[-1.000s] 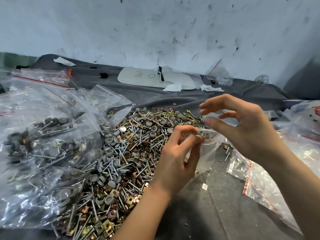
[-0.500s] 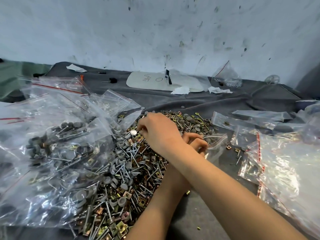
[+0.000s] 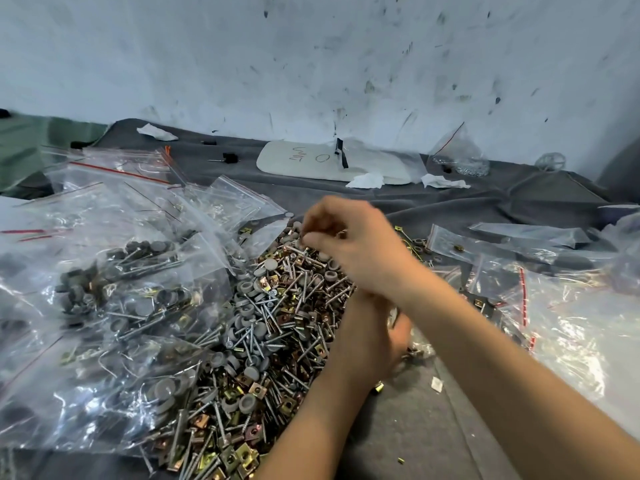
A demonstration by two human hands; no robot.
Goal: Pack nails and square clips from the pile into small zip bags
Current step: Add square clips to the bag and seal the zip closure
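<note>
A pile of screw-like nails, grey caps and brass square clips (image 3: 277, 323) covers the middle of the grey cloth. My right hand (image 3: 356, 247) crosses over my left forearm to the pile's far side; its curled fingertips pinch small pieces, blurred by motion. Beneath the right forearm, my left hand (image 3: 381, 341) grips a small clear zip bag (image 3: 417, 344), mostly hidden under the arm.
Filled zip bags (image 3: 121, 289) are heaped on the left, touching the pile. Empty zip bags with red strips (image 3: 571, 323) lie at the right. A white board (image 3: 311, 161), crumpled tissues (image 3: 367, 180) and another bag (image 3: 460, 157) sit by the wall.
My right hand left the bag mouth, swung left across my left arm onto the pile, and now lifts slightly at the far side. The left hand keeps its hold on the bag.
</note>
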